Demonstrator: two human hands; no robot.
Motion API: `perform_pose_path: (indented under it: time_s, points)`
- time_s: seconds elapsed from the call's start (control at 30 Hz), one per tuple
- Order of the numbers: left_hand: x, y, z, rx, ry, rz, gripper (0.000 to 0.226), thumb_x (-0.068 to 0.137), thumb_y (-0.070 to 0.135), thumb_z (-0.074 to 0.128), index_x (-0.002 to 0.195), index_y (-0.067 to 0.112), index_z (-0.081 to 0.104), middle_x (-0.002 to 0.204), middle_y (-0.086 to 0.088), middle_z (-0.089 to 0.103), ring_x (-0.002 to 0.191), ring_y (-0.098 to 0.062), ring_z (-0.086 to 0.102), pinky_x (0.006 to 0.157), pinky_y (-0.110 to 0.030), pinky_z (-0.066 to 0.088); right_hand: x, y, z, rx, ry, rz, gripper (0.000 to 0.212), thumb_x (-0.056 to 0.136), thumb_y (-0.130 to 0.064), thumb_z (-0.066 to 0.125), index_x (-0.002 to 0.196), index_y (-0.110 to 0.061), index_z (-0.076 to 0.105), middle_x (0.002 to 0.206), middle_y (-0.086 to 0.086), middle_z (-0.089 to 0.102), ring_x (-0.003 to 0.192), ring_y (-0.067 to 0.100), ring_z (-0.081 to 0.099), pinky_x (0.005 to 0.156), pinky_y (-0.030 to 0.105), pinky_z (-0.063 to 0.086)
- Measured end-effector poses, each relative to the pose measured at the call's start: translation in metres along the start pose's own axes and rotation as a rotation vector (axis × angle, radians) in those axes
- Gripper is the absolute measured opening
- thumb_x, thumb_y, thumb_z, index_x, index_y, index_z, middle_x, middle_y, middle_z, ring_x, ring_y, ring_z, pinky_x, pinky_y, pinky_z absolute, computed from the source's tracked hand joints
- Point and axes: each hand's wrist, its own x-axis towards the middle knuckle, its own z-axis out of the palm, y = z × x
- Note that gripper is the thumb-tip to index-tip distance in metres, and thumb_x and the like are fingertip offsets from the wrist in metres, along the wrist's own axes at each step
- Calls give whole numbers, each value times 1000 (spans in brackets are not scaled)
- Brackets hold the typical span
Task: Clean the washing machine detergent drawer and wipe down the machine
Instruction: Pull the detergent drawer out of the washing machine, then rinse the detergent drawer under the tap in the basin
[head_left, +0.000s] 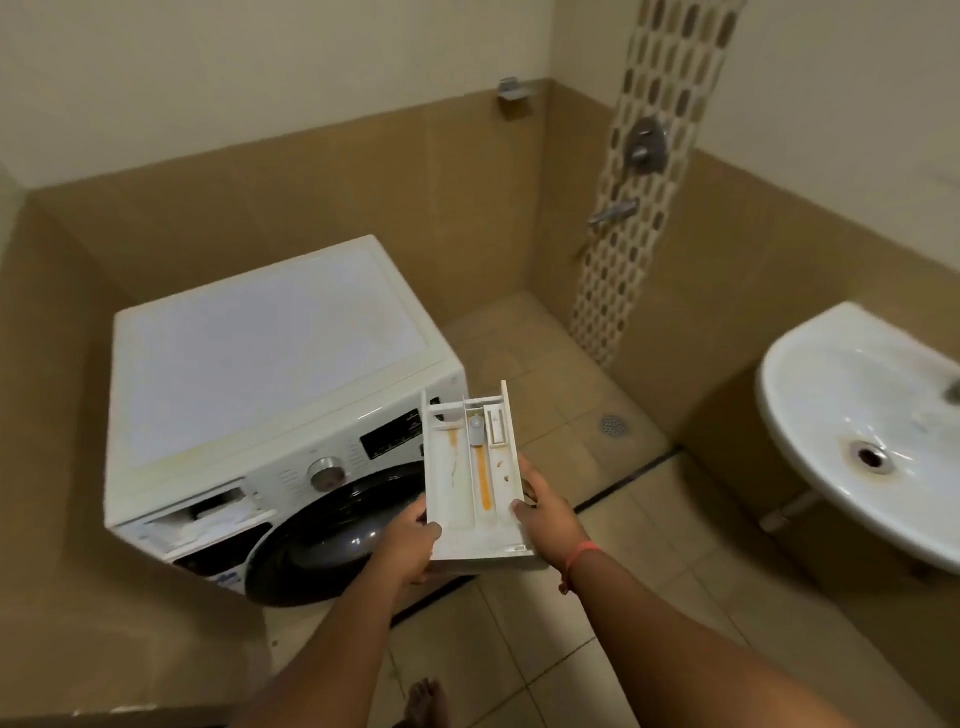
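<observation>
The left hand (415, 540) and right hand (545, 506) grip the dirty drawer (472, 478) by its sides, right of the washing machine (260, 364). It could tip, slip and drop.

Warm, dim indoor light gives the whole room a yellowish cast. The washing machine top (270, 353) is blown out to a pale, featureless glare — the sink (852, 431) carries soft highlights. Wide-angle distortion bends the walls at the edges; everything looks slightly soft, the lower corners darkest.
</observation>
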Motion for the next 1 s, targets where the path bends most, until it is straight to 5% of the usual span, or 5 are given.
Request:
perform_pose_path:
  time_s: [0.3, 0.5, 0.73, 0.9, 1.0]
  points:
    - [25, 70, 37, 116, -220, 73, 53, 94, 7, 48, 139, 35, 49, 115, 1, 61, 102, -23, 63, 68, -39, 63, -5, 4, -53, 306, 254, 88, 65, 97, 0, 44, 142, -48, 40, 127, -15, 64, 109, 4, 64, 87, 25, 56]
    - [40, 113, 60, 247, -354, 130, 53, 97, 9, 47, 143, 34, 44, 118, 1, 58, 99, -23, 64, 65, -37, 62, -4, 10, -77, 462, 428, 110, 62, 97, 3, 43, 145, -36, 43, 127, -8, 65, 110, 14, 66, 96, 44, 54]
    - [45, 158, 106, 321, -501, 166, 56, 96, 6, 49, 146, 29, 41, 121, -3, 61, 94, -24, 69, 61, -33, 61, -14, 12, -118, 542, 614, 88, 68, 92, 12, 40, 142, -33, 48, 127, -6, 66, 114, 14, 65, 101, 44, 51]
    - [44, 186, 158, 392, -566, 211, 56, 94, 5, 46, 144, 29, 43, 124, -3, 61, 94, -23, 69, 67, -38, 63, -31, 16, -162, 586, 745, 101, 69, 93, 15, 39, 144, -32, 43, 116, -11, 66, 103, 9, 66, 88, 25, 56]
    - [40, 202, 194, 418, -597, 231, 54, 93, 6, 47, 142, 30, 46, 123, -2, 62, 96, -24, 68, 70, -41, 63, -37, 28, -192, 611, 787, 106, 71, 90, 16, 40, 143, -32, 44, 127, -4, 65, 112, 16, 65, 95, 35, 54]
